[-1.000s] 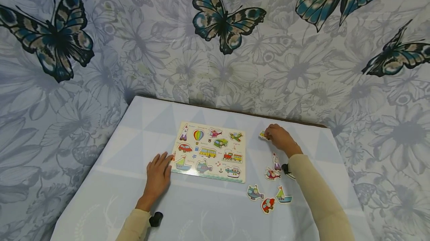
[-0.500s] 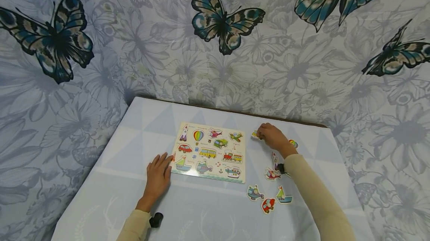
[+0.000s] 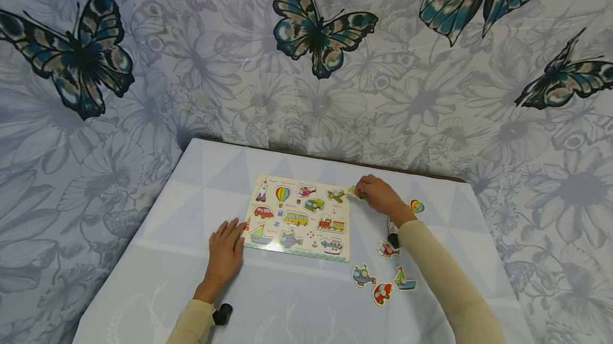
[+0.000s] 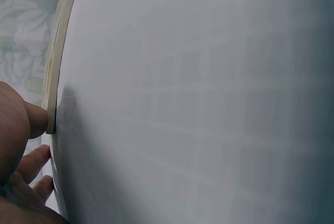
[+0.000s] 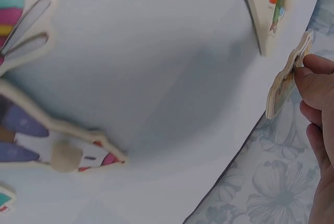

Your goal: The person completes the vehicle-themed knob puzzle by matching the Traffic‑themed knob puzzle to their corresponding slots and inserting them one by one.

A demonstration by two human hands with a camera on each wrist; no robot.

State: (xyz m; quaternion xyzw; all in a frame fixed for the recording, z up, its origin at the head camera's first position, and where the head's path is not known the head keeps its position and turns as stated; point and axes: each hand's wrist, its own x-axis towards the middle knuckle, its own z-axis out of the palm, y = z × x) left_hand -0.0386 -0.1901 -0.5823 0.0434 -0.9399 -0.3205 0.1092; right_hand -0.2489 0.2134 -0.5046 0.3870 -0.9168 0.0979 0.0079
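Note:
Off the upper right corner of the vehicle puzzle board (image 3: 304, 232), my right hand (image 3: 380, 197) pinches a flat wooden puzzle piece (image 5: 284, 83) between thumb and fingers. The piece shows yellow, and its picture is mostly hidden by the fingers. It is tilted on edge in the right wrist view, close to the board's corner (image 5: 263, 25). My left hand (image 3: 225, 251) lies on the table with fingers spread. Its fingertips touch the board's left side, and in the left wrist view the thumb meets the board's edge (image 4: 54, 78).
Loose pieces lie right of the board: a balloon (image 3: 416, 206), a rocket (image 3: 391, 226) partly behind the wrist camera, a helicopter (image 3: 388, 248), a submarine (image 3: 364, 276), a sailboat (image 3: 404, 281) and a red car (image 3: 382, 293). A butterfly-patterned wall covering (image 3: 325, 115) stands behind the table.
My right hand has moved left toward the board with the puzzle piece, uncovering the balloon piece behind it. My left hand has stayed at the board's left edge.

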